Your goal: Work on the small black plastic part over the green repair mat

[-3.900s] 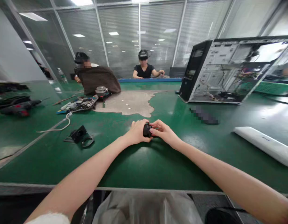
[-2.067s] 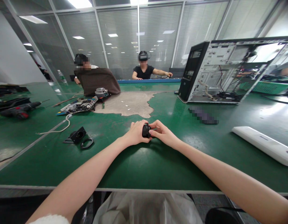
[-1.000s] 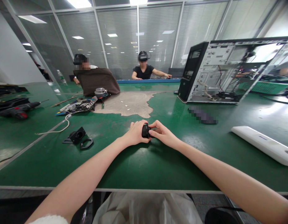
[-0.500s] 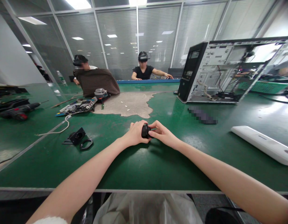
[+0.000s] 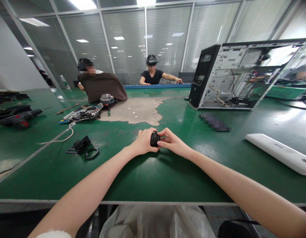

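Note:
Just above the green table, my left hand is wrapped round a small black cylindrical part that looks ridged. From the other side my right hand pinches the right end of this part between thumb and fingers. Most of its left side is hidden by my left palm, so its exact kind cannot be made out. To the left of my hands lie a black square bracket with a round opening and a thin black ring, both apart from my fingers.
An opened computer case stands at the right rear. Nearer are a white long device and a blurred dark object. On the left lie a circuit board and a power drill. Two people sit across the green table.
The fingers of my right hand have shifted very slightly at the end of the black part. My left hand and the things on the table stay where they were.

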Demonstrator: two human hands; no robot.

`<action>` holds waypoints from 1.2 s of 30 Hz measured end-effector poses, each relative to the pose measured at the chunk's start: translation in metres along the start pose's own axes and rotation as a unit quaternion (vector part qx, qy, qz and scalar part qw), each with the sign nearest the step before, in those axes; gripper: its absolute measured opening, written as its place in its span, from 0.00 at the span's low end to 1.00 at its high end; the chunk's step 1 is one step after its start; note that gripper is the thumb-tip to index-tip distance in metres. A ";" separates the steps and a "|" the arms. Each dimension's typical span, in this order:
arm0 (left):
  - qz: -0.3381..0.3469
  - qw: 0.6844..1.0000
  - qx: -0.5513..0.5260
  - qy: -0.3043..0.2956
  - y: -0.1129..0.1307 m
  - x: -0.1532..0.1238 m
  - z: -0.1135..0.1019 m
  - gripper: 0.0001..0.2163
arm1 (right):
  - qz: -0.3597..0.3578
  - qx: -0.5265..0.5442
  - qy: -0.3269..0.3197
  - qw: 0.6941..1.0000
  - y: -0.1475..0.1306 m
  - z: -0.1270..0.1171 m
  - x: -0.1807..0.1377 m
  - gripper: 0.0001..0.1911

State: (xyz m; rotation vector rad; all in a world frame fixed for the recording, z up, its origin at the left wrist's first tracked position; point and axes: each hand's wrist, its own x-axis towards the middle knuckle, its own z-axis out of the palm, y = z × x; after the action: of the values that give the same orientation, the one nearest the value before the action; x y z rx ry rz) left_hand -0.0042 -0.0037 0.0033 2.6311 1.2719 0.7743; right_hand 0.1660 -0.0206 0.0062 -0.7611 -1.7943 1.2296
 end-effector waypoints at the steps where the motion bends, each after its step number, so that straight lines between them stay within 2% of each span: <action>1: 0.000 1.000 0.000 0.000 0.000 0.000 0.000 0.26 | 0.001 -0.001 0.006 1.000 -0.001 0.001 0.000 0.11; 4: -0.002 1.000 0.000 0.000 0.000 0.000 0.001 0.27 | 0.002 -0.014 0.025 1.000 -0.001 0.002 0.001 0.09; 8: -0.002 1.000 0.000 -0.001 0.000 0.000 0.001 0.27 | 0.016 -0.030 0.045 0.998 0.003 0.002 0.003 0.12; 11: 0.000 1.000 0.002 0.000 0.000 0.000 0.000 0.27 | 0.026 -0.026 0.027 0.999 0.006 0.000 0.003 0.12; 15: 0.001 1.000 0.003 -0.003 -0.001 0.000 0.001 0.26 | -0.001 0.011 -0.010 1.000 0.006 -0.002 0.002 0.14; 20: 0.003 1.000 -0.004 0.004 -0.002 0.000 0.002 0.27 | -0.004 -0.005 0.018 1.000 0.002 0.001 0.002 0.09; 25: 0.005 1.000 0.001 0.005 -0.001 0.001 0.001 0.27 | 0.009 -0.020 0.029 0.999 0.004 0.001 0.003 0.13; 31: 0.004 1.000 0.006 0.005 -0.001 0.001 0.001 0.26 | 0.004 -0.008 -0.008 1.000 0.006 -0.003 0.003 0.15; 36: 0.004 1.000 0.004 0.006 -0.002 0.001 0.003 0.26 | -0.008 -0.016 0.018 1.000 0.002 -0.001 0.002 0.09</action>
State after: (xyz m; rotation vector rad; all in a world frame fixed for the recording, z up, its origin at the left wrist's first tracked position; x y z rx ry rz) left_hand -0.0034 -0.0016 0.0008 2.6440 1.2706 0.7885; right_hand 0.1655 -0.0178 0.0048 -0.7805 -1.7917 1.1726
